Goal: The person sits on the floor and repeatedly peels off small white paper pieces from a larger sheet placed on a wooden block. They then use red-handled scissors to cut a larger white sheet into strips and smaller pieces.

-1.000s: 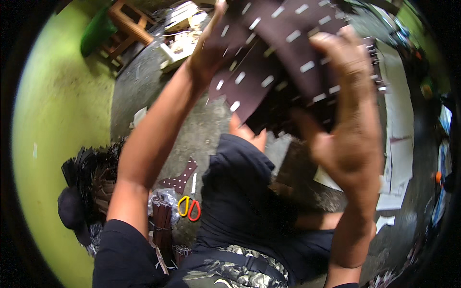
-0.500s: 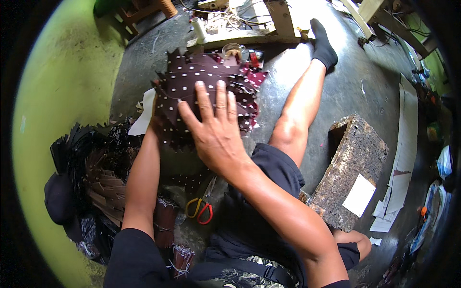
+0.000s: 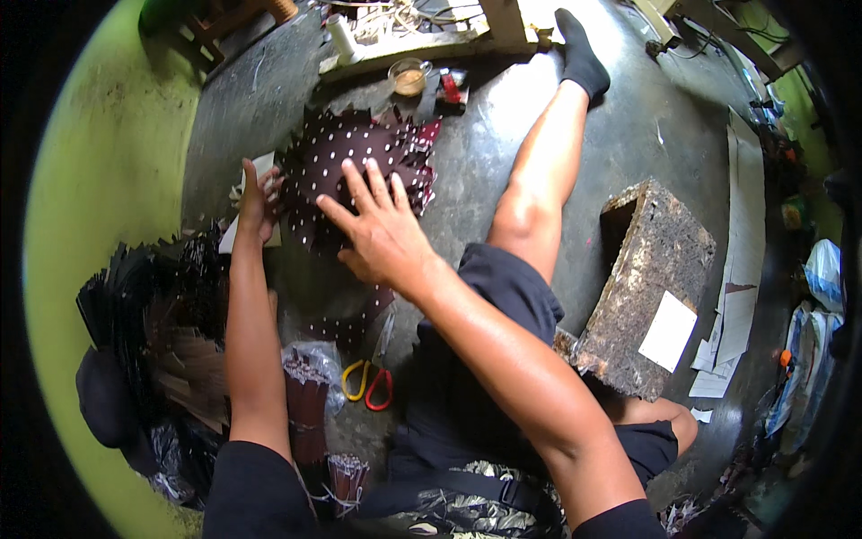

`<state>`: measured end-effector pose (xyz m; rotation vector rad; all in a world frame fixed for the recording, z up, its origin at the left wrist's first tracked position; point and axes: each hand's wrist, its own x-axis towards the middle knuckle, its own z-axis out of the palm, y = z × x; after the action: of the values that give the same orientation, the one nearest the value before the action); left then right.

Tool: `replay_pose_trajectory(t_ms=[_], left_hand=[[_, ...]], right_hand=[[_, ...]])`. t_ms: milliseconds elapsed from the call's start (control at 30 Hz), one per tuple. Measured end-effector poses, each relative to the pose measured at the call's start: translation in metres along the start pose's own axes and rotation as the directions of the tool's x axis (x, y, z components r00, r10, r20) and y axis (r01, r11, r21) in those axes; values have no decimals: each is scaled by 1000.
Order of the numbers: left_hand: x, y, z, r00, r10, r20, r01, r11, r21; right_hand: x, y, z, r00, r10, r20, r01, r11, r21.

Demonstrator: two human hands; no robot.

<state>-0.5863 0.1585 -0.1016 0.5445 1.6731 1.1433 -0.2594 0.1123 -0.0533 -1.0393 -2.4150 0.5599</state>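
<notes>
A pile of dark brown polka-dot cloth pieces [image 3: 346, 144] with jagged edges lies on the floor in front of me. Maroon dotted pieces [image 3: 422, 157] show at its right side. My right hand [image 3: 386, 229] is spread over the near part of the pile, fingers apart; whether it touches the cloth I cannot tell. Beside the pile's left edge my left hand [image 3: 259, 205] is raised with its fingers extended, holding nothing visible. White paper [image 3: 260, 175] is partly behind that hand. Scissors with one yellow and one red handle [image 3: 368, 384] lie nearer to me.
A stone-like block [image 3: 651, 278] with white paper on it stands right of my outstretched leg. Tied bundles of brown strips [image 3: 307, 409] and heaped black strips [image 3: 126, 287] lie at left. Beyond the pile are a glass cup [image 3: 409, 79] and a wooden frame [image 3: 404, 52].
The cloth pile has come down and now lies lower and flatter. My left hand has come out from beneath its left side. The right hand stays spread over it; the view has shifted slightly.
</notes>
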Motion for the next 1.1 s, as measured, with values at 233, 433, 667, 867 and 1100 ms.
replay_pose_trajectory(t_ms=[233,433,667,867,1100], left_hand=[[-65,0,9,800,590,-109,-499,755,425],[-174,-39,35,759,647,-65,-557,698,449],[-246,-137,63,852,415,319,-470,337,816],[-271,-168,67,760,507,407,-543,151,826],[-298,-189,79,807,443,392,-571,411,711]], right_hand=[[-51,-3,-85,970,57,-236,-26,991,132],[-219,-12,-202,853,462,-244,-485,873,-45],[-363,-10,-173,754,632,-180,-645,662,-381],[-375,31,-149,721,516,-463,-690,596,-411],[-360,80,-172,654,427,-624,-705,644,-297]])
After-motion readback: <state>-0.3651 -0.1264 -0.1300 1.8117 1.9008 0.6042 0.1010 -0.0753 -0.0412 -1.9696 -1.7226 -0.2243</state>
